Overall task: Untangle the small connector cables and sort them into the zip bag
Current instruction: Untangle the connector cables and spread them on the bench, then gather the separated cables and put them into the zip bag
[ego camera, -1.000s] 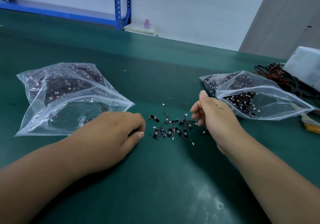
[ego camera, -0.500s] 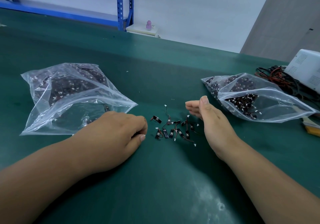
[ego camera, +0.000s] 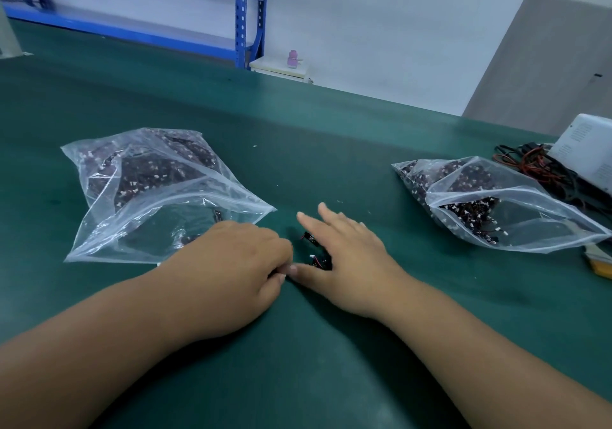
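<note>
your right hand has swung in from the right of the loose connector cables and now lies flat on top of them, fingers straight and spread, palm down on the green table. a moment ago the cables lay fanned out in a row between your hands. now most are hidden beneath that palm, and only a few black bits with red wire and white plugs show in the gap at centre frame.

your left hand has barely moved. it rests knuckles up just left of the cables, fingers curled under, thumb tip touching your right thumb. its fingertips are hidden, so i cannot tell whether it pinches a cable.

this looks like a gather. you seem to be raking the separated cables into one bunch, likely for the left zip bag, which lies just beyond your left hand. the right zip bag, part full, lies well apart at the right of the frame.
</note>
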Demonstrator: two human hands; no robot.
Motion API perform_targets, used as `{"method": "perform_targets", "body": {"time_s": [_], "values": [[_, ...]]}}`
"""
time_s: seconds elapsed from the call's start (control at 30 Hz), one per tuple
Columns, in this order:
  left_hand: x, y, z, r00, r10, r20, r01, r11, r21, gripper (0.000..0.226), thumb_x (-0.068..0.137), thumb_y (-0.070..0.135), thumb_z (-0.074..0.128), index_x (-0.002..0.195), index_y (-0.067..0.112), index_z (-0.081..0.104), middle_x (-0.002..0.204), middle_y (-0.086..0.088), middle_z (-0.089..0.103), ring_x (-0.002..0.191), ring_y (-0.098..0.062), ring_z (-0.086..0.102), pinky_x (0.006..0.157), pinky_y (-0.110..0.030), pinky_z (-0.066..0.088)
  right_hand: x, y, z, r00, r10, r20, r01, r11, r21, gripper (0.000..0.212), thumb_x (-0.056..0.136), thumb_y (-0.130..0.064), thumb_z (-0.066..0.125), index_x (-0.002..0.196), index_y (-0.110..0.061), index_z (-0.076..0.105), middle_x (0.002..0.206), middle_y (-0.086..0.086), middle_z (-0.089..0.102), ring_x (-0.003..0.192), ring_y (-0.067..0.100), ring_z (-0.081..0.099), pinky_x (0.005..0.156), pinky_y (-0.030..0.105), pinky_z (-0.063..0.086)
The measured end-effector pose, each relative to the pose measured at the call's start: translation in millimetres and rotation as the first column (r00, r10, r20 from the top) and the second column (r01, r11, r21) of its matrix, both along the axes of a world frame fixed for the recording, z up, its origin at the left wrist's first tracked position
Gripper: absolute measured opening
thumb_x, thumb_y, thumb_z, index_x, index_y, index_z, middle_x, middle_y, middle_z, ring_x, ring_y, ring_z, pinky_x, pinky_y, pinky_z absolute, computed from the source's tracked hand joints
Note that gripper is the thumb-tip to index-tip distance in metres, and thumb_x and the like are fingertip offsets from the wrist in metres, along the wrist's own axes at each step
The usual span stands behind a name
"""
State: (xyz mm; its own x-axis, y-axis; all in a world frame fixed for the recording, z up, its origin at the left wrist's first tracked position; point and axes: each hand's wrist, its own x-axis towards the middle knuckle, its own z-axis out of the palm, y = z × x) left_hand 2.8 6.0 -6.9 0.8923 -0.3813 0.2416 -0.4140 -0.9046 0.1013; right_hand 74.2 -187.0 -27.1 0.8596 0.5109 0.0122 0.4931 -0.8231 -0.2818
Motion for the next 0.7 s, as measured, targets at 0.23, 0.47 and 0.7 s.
{"method": "perform_targets", "body": {"time_s": [0.23,0.47,0.7], "values": [[0.1,1.8,-0.1,1.0,-0.011,-0.015,0.011,1.0,-0.01,0.009,0.093,0.038,0.039,0.086,0.033,0.044,0.083,0.015,0.049,0.083,-0.007,0.047,0.088,-0.029,0.039,24.7,10.0,-5.4,0.969,-0.1,0.226,0.091,0.995,0.047,0.021,0.097,-0.05,0.049,0.09,-0.03,0.044,0.099,-0.007,0.043,0.096,0.022,0.043,0.081,0.036,0.037],[0.8,2.2,-2.7,1.0,-0.028,-0.01,0.027,0.999,-0.034,0.01,0.093,0.038,0.041,0.084,0.034,0.044,0.081,0.016,0.049,0.082,-0.006,0.047,0.087,-0.028,0.039,19.6,-34.1,-0.8,0.929,-0.106,0.355,0.151,0.983,-0.101,0.03,0.099,-0.044,0.037,0.078,-0.022,0.041,0.074,-0.005,0.043,0.073,0.026,0.049,0.059,0.035,0.034],[2.3,3.6,-4.0,0.999,-0.03,-0.031,0.029,0.999,-0.036,0.012,0.092,0.04,0.042,0.08,0.037,0.041,0.079,0.02,0.048,0.081,-0.001,0.045,0.08,-0.023,0.035,4.6,-40.8,-1.3,0.895,-0.207,0.395,0.221,0.975,0.011,0.035,0.092,-0.035,0.047,0.065,-0.017,0.034,0.063,-0.003,0.04,0.066,0.027,0.045,0.055,0.035,0.028]]}}
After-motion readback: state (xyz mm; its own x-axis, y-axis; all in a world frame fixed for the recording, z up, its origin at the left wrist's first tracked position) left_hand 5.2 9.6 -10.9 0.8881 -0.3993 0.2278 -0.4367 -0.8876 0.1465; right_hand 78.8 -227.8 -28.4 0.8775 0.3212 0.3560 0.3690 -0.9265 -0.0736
